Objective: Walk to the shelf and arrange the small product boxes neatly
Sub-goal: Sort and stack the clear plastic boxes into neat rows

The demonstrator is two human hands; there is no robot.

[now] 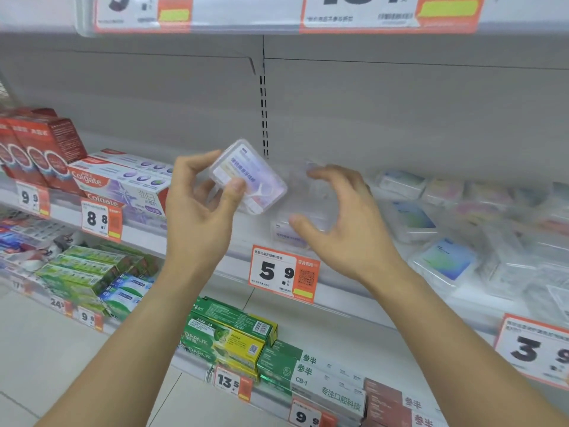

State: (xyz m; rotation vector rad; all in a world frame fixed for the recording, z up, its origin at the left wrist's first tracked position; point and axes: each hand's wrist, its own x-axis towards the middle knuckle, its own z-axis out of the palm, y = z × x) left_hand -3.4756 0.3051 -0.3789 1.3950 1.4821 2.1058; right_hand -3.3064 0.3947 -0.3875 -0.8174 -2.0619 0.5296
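Observation:
My left hand (pixel 200 204) holds a small clear floss-pick box (pixel 249 175) with a lilac label, tilted, in front of the middle shelf. My right hand (pixel 341 217) hovers just to the right of it, fingers spread and blurred, holding nothing. Under that hand a similar lilac box (pixel 288 232) lies on the white shelf (pixel 354 291). Several more small clear boxes (pixel 443 263) with blue and pink labels lie scattered across the shelf's right part.
Colgate toothpaste cartons (pixel 123 183) and red cartons (pixel 40 146) fill the shelf's left part. A 5.9 price tag (pixel 283 272) hangs on the shelf edge. Green Darlie cartons (pixel 228 340) sit on the shelf below. Another shelf edge with price tags (pixel 391 13) runs overhead.

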